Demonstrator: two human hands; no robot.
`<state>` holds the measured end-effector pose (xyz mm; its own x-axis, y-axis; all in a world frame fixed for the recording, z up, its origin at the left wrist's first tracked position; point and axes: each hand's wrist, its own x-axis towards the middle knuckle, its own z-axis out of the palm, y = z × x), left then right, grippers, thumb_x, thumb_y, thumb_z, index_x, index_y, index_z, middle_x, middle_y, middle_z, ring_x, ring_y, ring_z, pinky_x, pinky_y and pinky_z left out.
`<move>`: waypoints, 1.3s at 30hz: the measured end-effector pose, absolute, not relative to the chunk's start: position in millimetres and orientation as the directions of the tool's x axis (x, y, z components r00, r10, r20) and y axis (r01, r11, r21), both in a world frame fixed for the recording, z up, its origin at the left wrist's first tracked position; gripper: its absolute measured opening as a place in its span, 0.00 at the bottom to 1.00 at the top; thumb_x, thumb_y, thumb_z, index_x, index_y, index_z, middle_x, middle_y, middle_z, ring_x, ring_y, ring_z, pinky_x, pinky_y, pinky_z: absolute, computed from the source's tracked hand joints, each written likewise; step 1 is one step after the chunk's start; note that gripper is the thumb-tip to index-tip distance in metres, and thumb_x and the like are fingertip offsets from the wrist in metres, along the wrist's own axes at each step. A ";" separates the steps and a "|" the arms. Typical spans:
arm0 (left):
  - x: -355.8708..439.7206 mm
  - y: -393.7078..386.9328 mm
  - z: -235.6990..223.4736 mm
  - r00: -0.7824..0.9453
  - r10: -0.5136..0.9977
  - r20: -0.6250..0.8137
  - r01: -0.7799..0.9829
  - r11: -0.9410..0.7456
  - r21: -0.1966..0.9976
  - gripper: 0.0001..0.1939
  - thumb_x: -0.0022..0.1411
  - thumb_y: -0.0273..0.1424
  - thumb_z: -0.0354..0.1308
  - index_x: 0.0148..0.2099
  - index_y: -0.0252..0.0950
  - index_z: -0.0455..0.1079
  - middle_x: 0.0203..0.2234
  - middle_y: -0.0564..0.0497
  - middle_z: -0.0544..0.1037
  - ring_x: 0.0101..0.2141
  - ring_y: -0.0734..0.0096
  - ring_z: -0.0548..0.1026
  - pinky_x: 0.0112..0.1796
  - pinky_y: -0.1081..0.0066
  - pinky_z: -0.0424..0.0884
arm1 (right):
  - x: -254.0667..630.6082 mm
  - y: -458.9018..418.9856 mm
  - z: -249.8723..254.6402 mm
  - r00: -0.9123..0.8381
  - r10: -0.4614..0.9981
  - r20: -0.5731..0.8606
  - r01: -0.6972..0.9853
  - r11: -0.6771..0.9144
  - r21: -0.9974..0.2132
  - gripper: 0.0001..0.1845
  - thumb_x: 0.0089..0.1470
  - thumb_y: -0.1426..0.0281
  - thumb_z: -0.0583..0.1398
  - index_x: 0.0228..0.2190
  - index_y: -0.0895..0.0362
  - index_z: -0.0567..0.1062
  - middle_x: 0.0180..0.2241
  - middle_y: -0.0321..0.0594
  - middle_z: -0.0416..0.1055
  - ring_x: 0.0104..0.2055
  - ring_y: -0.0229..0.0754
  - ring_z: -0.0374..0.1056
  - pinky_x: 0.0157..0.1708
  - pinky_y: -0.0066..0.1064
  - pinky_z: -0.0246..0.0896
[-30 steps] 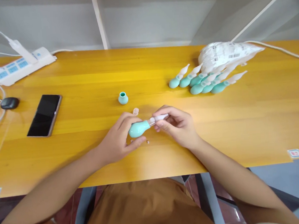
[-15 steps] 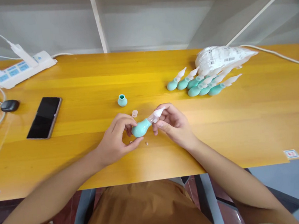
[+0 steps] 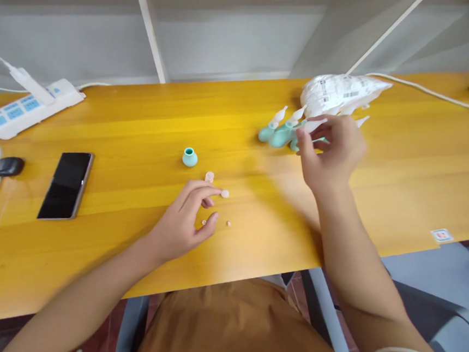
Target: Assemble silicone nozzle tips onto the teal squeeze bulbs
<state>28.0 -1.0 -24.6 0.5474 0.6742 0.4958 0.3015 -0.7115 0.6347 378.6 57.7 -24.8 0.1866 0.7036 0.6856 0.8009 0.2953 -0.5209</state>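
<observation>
My left hand (image 3: 188, 215) rests over the table with thumb and fingers apart, an index fingertip at a small whitish round piece (image 3: 225, 194). A pale pink ring-like part (image 3: 209, 176) lies just beyond those fingers. Two tiny bits lie nearer me: a small ring (image 3: 204, 222) and a small pinkish bit (image 3: 228, 223). Farther back stands an open teal bulb part (image 3: 189, 157). My right hand (image 3: 330, 148), slightly blurred, is closed around the clear part of a nasal aspirator (image 3: 282, 135) at the group of teal-bulbed aspirators (image 3: 266, 134). The hand hides much of that group.
A white printed plastic bag (image 3: 340, 93) lies behind the aspirators. On the left are a phone (image 3: 65, 185), a black mouse (image 3: 9, 166) and a white power strip (image 3: 34, 108) with cables. A partition stands along the table's back edge.
My right hand has carried the nasal aspirator away from the middle to the group at the back right. My left hand has let go of its bulb and now touches the small whitish piece.
</observation>
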 end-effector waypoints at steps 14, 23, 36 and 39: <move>28.5 -5.7 -21.2 0.615 0.663 0.428 0.245 -0.676 0.695 0.21 0.77 0.23 0.59 0.68 0.40 0.64 0.49 0.46 0.78 0.41 0.67 0.81 0.49 0.61 0.83 | 408.9 94.3 -43.2 0.240 0.752 0.615 0.914 0.038 -0.403 0.10 0.64 0.60 0.69 0.40 0.52 0.79 0.32 0.42 0.82 0.34 0.52 0.80 0.43 0.46 0.79; 29.8 -5.8 -24.6 0.620 0.661 0.422 0.251 -0.677 0.692 0.22 0.78 0.21 0.56 0.69 0.40 0.62 0.52 0.45 0.77 0.40 0.70 0.81 0.47 0.64 0.84 | 414.3 100.1 -48.5 0.252 0.778 0.576 0.911 0.010 -0.413 0.11 0.64 0.60 0.68 0.43 0.53 0.80 0.32 0.41 0.82 0.35 0.52 0.81 0.45 0.47 0.77; 28.2 -6.1 -25.7 0.613 0.669 0.420 0.250 -0.669 0.700 0.23 0.78 0.21 0.56 0.70 0.40 0.61 0.55 0.44 0.77 0.41 0.69 0.81 0.48 0.63 0.84 | 414.1 99.7 -50.1 0.264 0.766 0.586 0.886 0.048 -0.461 0.17 0.65 0.55 0.69 0.47 0.54 0.83 0.30 0.39 0.81 0.31 0.49 0.79 0.40 0.45 0.79; 27.7 -6.3 -25.7 0.605 0.677 0.419 0.266 -0.668 0.695 0.23 0.78 0.21 0.56 0.70 0.41 0.61 0.54 0.44 0.77 0.40 0.69 0.81 0.47 0.63 0.83 | 409.1 93.8 -42.5 0.276 0.763 0.584 0.872 0.057 -0.487 0.18 0.64 0.54 0.70 0.47 0.53 0.83 0.29 0.37 0.79 0.30 0.50 0.78 0.39 0.47 0.77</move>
<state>27.7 -6.3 -25.7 0.6048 0.6772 0.4191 0.2662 -0.6679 0.6950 409.1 93.8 -42.5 0.2765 0.7631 0.5841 0.8718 0.0566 -0.4866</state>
